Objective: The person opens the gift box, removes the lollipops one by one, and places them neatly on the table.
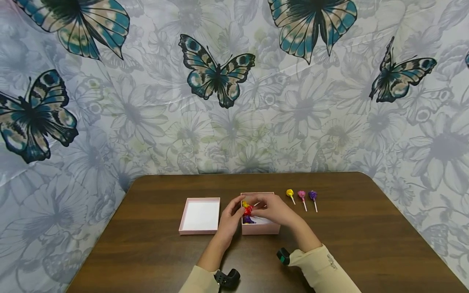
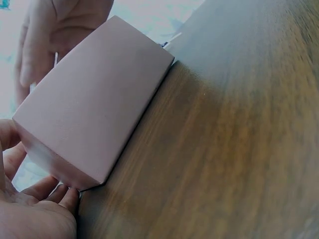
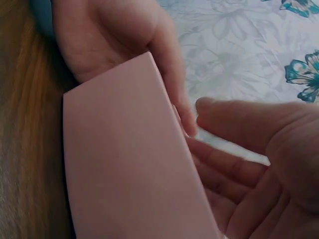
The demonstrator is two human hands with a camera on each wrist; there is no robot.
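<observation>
A small pink box (image 1: 261, 228) sits on the brown bench (image 1: 146, 244), near the middle. Both hands are at it. The left hand (image 1: 230, 219) is at the box's 9 o'clock side, w/ its palm against the wall. That likely keeps the box from sliding. Its fingers (image 2: 62, 195) look loose and fairly straight, just resting on the box, not curled round it.

The right hand (image 1: 272, 209) reaches over the top of the box from 3 o'clock. Its fingers bend a bit and seem to pinch a red candy (image 1: 248, 210) inside, but the head view is small, so I can't tell for sure. The right wrist view only shows the box's outside wall and half-open fingers (image 3: 234, 124), w/ nothing seen between them. A yellow candy (image 1: 244, 204) and a purple candy (image 1: 248, 220) lie in the box too.

At 9 o'clock from the box is the pink lid (image 1: 200, 215), turned open side up, just beside the left hand. At 2 o'clock from the box, 3 lollipops (image 1: 301, 196) lie in a neat row, close to hand: yellow, pink, purple. A butterfly cloth (image 1: 234, 81) hangs behind the bench.
</observation>
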